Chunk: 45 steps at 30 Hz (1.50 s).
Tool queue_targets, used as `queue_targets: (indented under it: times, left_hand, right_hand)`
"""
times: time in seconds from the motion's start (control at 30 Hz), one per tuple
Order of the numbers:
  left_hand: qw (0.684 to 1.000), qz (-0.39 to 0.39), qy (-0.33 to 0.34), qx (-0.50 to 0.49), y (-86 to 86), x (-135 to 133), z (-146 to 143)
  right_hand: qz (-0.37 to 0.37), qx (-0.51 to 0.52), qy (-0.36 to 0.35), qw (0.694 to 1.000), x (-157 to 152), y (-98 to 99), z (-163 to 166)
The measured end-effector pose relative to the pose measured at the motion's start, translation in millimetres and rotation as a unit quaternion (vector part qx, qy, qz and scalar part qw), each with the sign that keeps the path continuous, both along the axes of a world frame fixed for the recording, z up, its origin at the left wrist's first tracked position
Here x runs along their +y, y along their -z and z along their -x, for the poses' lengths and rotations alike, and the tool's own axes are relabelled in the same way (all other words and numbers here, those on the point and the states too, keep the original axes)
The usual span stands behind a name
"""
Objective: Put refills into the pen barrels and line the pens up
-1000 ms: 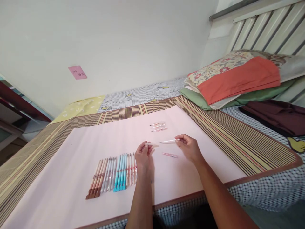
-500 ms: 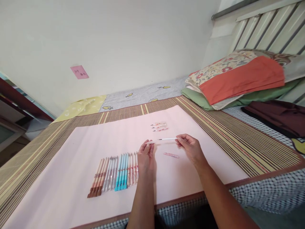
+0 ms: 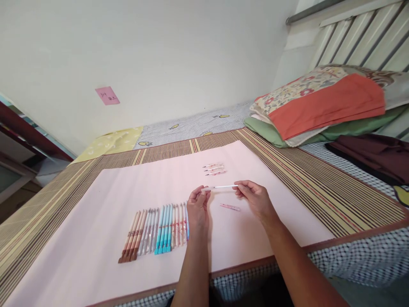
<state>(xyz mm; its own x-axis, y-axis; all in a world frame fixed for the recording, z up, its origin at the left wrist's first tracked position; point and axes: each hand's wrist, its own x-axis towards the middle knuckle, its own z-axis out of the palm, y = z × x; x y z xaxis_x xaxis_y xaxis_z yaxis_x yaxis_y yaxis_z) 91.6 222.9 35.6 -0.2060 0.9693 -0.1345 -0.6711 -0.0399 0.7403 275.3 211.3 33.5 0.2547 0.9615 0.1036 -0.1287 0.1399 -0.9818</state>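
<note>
Bed (image 3: 191, 123): checked cover with small yellow prints; I see it cut off at the frame edges.
Striped mat (image 3: 319, 179): lies on the bed, under everything I work with.
Pink sheet (image 3: 96, 213): flat on the mat; near edge hidden by my forearms.
Pillows (image 3: 319, 106): stacked far right, well apart from the hands.
Dark cloth (image 3: 367, 153): beside the pillows, cut off at the right.
Row of pens (image 3: 156, 230): side by side, just left of my left hand (image 3: 198, 207); prints too small to read.
Left grip: fingertips pinched on the white pen (image 3: 222, 186), covering its end.
Right hand (image 3: 255, 198): grip pinched on the other end.
White pen: level above the sheet, between both hands.
Three pens (image 3: 214, 169): beyond it.
Lone pen (image 3: 230, 207): on the sheet, near the right hand.
</note>
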Motion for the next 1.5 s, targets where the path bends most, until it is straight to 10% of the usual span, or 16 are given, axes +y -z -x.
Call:
queue_targets:
  times: [0.87, 1.33, 1.5]
  left_hand:
    - [0.999, -0.011, 0.027, 0.045, -4.3, -8.3, -14.5]
    - [0.989, 0.058, 0.062, -0.123, -11.9, -7.5, -7.0]
    - [0.958, 0.118, 0.025, -0.260, -21.9, -2.8, 6.6]
  right_hand:
    - [-0.003, -0.026, -0.040, 0.999, -7.0, -2.4, 19.6]
    - [-0.008, -0.050, -0.035, 0.998, -8.8, -5.0, 21.3]
    - [0.009, -0.216, -0.067, 0.974, -9.2, 0.9, 7.2]
